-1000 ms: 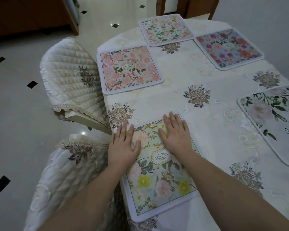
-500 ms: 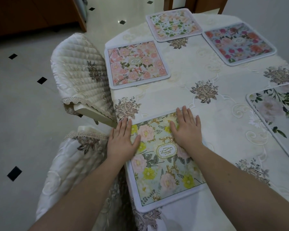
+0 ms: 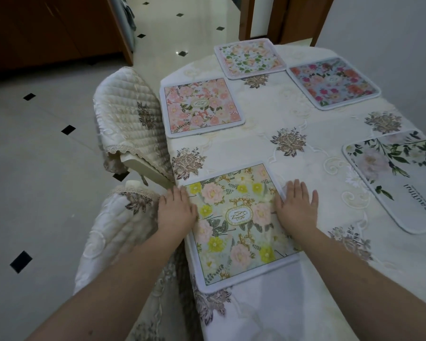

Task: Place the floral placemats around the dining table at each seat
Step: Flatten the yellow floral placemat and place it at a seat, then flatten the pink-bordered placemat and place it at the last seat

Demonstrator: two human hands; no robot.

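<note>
Both hands have slid apart to the side edges of the near placemat (image 3: 236,222) — left hand (image 3: 175,210) and right hand (image 3: 296,209) lie flat, gripping nothing. It seems smoothed — five mats now placed on the table (image 3: 268,166).

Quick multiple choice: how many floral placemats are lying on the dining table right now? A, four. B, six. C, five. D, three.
C: five show on the table: the yellow-and-pink mat under both hands, the pink mat, the far mat, the red-flowered mat, and the white mat at the right edge.
</note>
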